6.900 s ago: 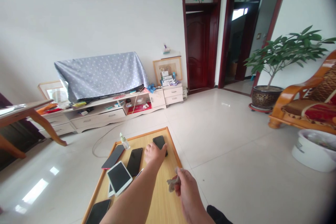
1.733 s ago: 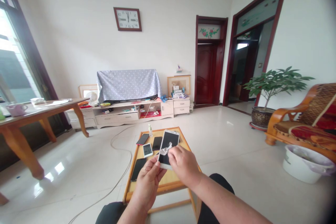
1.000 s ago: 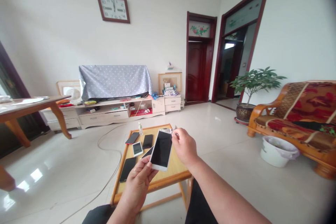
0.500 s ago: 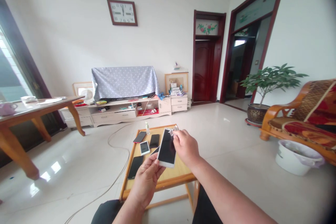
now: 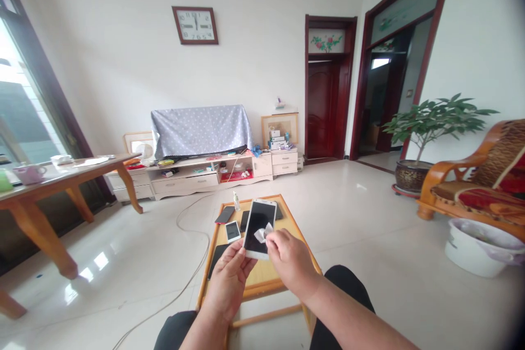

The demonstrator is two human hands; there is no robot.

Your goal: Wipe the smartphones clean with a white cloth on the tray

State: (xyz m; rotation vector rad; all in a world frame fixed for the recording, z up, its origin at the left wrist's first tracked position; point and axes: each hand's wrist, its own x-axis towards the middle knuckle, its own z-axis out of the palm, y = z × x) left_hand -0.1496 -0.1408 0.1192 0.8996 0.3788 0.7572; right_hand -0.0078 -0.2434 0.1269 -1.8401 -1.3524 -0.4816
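Observation:
A white smartphone (image 5: 255,217) with a dark screen is held tilted above a small wooden table (image 5: 283,279). My left hand (image 5: 232,273) grips its lower left edge, thumb at the front corner. Pinched in the fingers of my right hand (image 5: 289,257) is a crumpled white wipe (image 5: 262,234), lying against the lower part of the screen. Beyond and beside the held phone, several other phones rest on the table, among them a small white phone (image 5: 232,232) and a dark phone (image 5: 225,215). One dark device (image 5: 217,258) is partly covered by my left hand.
A small clear bottle (image 5: 236,201) stands at the table's far edge. A cable (image 5: 192,270) runs along the floor to the left. A white bucket (image 5: 471,251) and a wooden armchair (image 5: 455,175) are on the right, and a larger table (image 5: 102,164) is on the left.
My right hand has moved the wipe from the top right of the phone's screen down to its lower part. The left hand keeps its hold. The camera view has shifted slightly.

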